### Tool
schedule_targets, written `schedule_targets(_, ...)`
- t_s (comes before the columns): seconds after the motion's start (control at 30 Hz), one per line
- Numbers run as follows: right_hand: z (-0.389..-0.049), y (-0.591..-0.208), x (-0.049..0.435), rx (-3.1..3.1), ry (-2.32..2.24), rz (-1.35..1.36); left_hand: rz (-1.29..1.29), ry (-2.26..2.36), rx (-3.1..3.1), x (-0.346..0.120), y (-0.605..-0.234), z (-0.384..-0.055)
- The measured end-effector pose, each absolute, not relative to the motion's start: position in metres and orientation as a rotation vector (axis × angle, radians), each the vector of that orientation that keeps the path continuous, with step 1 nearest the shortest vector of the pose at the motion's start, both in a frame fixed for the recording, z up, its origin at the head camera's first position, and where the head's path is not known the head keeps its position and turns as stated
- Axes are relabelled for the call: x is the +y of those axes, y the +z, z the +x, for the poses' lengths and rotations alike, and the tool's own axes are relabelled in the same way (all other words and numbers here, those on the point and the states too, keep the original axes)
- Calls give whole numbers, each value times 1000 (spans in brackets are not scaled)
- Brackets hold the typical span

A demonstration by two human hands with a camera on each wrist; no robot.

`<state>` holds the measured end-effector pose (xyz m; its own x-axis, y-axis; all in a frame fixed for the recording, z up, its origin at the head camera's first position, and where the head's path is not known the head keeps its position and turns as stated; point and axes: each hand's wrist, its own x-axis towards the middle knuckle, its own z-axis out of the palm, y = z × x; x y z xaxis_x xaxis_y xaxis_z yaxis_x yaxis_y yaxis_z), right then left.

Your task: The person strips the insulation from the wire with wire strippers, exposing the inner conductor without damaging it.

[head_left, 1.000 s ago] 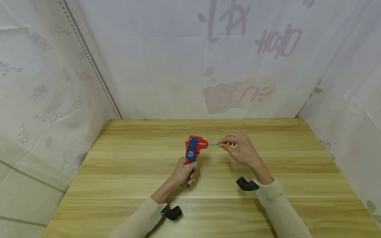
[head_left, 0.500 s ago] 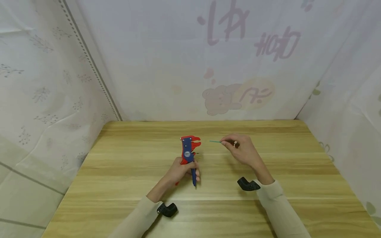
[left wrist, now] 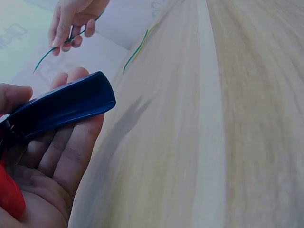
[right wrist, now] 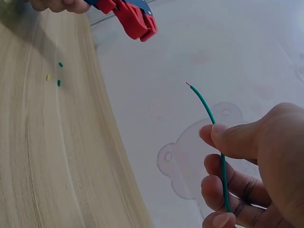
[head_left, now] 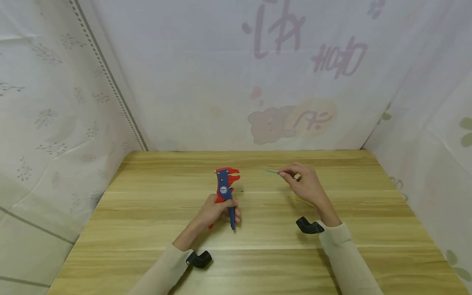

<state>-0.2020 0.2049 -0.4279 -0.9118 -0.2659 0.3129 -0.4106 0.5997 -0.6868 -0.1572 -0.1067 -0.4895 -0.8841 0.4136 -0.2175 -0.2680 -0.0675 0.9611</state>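
My left hand (head_left: 215, 211) holds a wire stripper (head_left: 223, 182) with a blue body and red jaws, which stand open with nothing between them. In the left wrist view its blue handle (left wrist: 71, 99) lies across the fingers, the thumb over it. To the right, my right hand (head_left: 307, 183) pinches a thin green wire (right wrist: 207, 105) between thumb and index finger. A short bare metal tip shows at the wire's free end, pointing toward the stripper but apart from it. The wire's lower length runs past the other fingers.
Small cut pieces of green insulation (right wrist: 61, 64) and yellow insulation (right wrist: 48, 77) lie on the wooden table (head_left: 258, 262). A yellow wire (head_left: 303, 201) rests under the right wrist, with another green wire (left wrist: 137, 51) beside it. A patterned curtain (head_left: 191, 90) hangs behind the table.
The green wire's end was in the stripper's jaws; now it is out of them. The jaws have opened, the stripper has moved left, and my right hand has shifted slightly right.
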Motion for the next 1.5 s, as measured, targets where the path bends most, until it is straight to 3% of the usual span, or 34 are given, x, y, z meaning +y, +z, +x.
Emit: schedule_targets(1.5,-223,-453,259,-2844,1113,315,-293,1698,2483,-156,-484,-146)
